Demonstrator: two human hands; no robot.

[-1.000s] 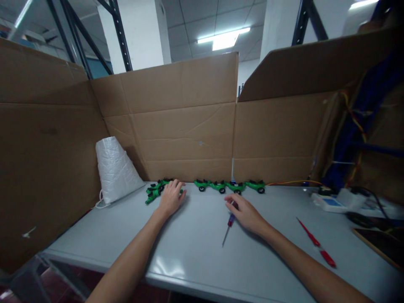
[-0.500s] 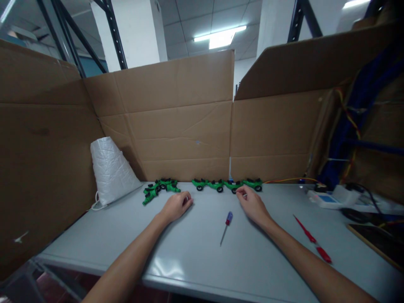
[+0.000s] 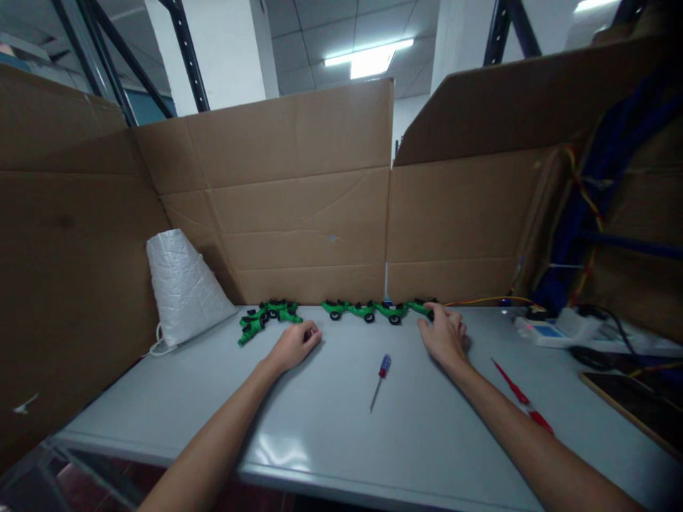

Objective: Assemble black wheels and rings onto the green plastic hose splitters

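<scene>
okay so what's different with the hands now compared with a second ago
The left hand has come off the bent cluster of green wheeled toys, right and nearer. The right hand has moved from over the purple-and-red screwdriver, right and away, to the right end of the row of green wheeled toys. Screwdriver and row look unmoved.

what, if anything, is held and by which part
No object shows in the left hand. The right hand is at the rightmost green toy's right end; whether it grips cannot be told.
</scene>
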